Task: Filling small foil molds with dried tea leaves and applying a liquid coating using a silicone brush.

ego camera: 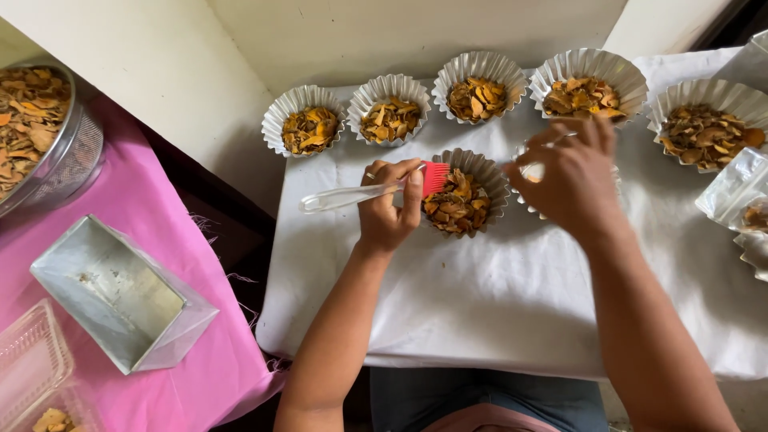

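Observation:
My left hand (pixel 390 210) grips a brush (pixel 352 194) with a clear handle and red silicone bristles, which rest at the left edge of a fluted foil cup (pixel 490 170) filled with orange-brown dried chips. Over a second foil cup (pixel 528 170) just to the right, mostly hidden, hovers my right hand (pixel 570 178) with its fingertips pinched; what they pinch I cannot tell. Both cups stand on a white cloth (pixel 496 296) covering a small table.
Several more filled foil cups (pixel 390 108) line the back of the cloth. Clear plastic packets (pixel 736 186) lie at the right edge. On a pink cloth (pixel 152 208) at left sit a metal strainer of chips (pixel 36 128), a steel rectangular tin (pixel 120 292) and a clear plastic box (pixel 32 368).

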